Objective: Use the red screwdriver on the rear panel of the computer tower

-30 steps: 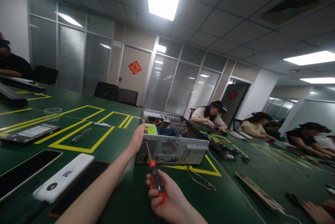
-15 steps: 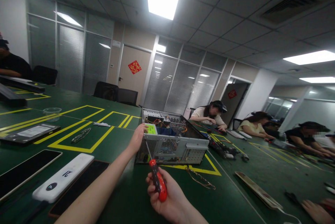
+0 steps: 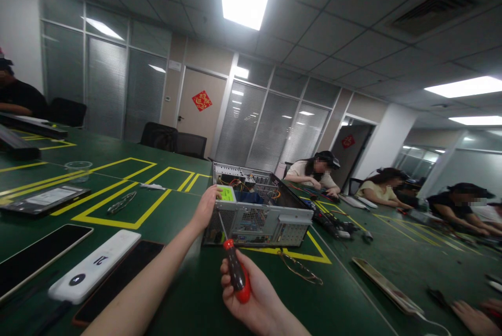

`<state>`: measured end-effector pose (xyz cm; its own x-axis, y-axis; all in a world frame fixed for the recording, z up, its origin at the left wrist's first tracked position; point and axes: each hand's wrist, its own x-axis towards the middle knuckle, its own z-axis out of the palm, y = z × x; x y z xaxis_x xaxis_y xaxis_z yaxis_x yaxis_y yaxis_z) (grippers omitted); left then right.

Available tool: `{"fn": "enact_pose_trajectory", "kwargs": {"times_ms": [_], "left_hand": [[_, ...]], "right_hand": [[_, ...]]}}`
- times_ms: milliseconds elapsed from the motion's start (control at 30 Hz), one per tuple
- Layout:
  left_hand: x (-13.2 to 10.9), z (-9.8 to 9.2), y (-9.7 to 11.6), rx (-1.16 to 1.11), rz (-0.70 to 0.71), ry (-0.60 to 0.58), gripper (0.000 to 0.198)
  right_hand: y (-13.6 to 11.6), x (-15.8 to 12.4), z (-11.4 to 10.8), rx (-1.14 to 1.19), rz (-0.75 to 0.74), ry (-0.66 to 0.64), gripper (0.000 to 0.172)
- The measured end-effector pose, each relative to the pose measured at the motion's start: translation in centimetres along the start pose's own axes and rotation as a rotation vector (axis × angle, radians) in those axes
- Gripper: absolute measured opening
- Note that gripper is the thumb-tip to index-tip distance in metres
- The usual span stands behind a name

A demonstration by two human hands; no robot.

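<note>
An open desktop computer case (image 3: 259, 215) lies on its side on the green table (image 3: 188, 294), its rear panel facing me. My left hand (image 3: 206, 208) grips the case's near left top corner, beside a green label. My right hand (image 3: 251, 299) is closed round the red and black handle of a screwdriver (image 3: 234, 265). The screwdriver's metal shaft points up and away, and its tip rests against the rear panel near the left edge.
At the left lie a white device (image 3: 92, 268), dark phones (image 3: 37, 257) and a tablet (image 3: 45, 199). A thin wire loop (image 3: 300, 268) and a flat strip (image 3: 388, 286) lie at the right. Other people sit along the far and right sides; another person's hand (image 3: 472, 317) shows at the bottom right.
My right hand has turned the screwdriver handle slightly in its fingers. The left hand and the case have stayed put.
</note>
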<state>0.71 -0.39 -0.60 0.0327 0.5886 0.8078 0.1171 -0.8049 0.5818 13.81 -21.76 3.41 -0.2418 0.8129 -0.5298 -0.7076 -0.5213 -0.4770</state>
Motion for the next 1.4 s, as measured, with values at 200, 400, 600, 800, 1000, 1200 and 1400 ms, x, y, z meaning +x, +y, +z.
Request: {"fn": "enact_pose_trajectory", "kwargs": {"times_ms": [200,400,600,800,1000,1200,1400], "left_hand": [[0.1,-0.1,0.1,0.008,-0.007,-0.005,0.053],[0.1,-0.1,0.1,-0.002,0.007,-0.008,0.054],[0.1,0.1,0.0,-0.005,-0.022,-0.002,0.051],[0.0,0.0,0.1,-0.009,-0.032,0.000,0.046],[0.1,-0.1,0.3,-0.005,-0.013,-0.005,0.046],[0.1,-0.1,0.2,-0.007,-0.017,0.000,0.047],[0.1,-0.2,0.3,-0.005,-0.017,-0.014,0.050]], "right_hand": [[-0.2,0.1,-0.1,0.042,0.022,-0.063,0.030],[-0.2,0.2,-0.4,0.057,0.026,-0.081,0.028],[-0.1,0.2,-2.8,-0.027,0.038,-0.025,0.022],[-0.2,1.0,-6.6,-0.049,0.030,0.080,0.021],[0.5,1.7,-8.5,-0.043,0.113,0.129,0.024],[0.6,1.6,-8.0,-0.025,0.074,0.159,0.031],[0.6,2.0,-8.2,-0.028,0.050,0.170,0.022]]}}
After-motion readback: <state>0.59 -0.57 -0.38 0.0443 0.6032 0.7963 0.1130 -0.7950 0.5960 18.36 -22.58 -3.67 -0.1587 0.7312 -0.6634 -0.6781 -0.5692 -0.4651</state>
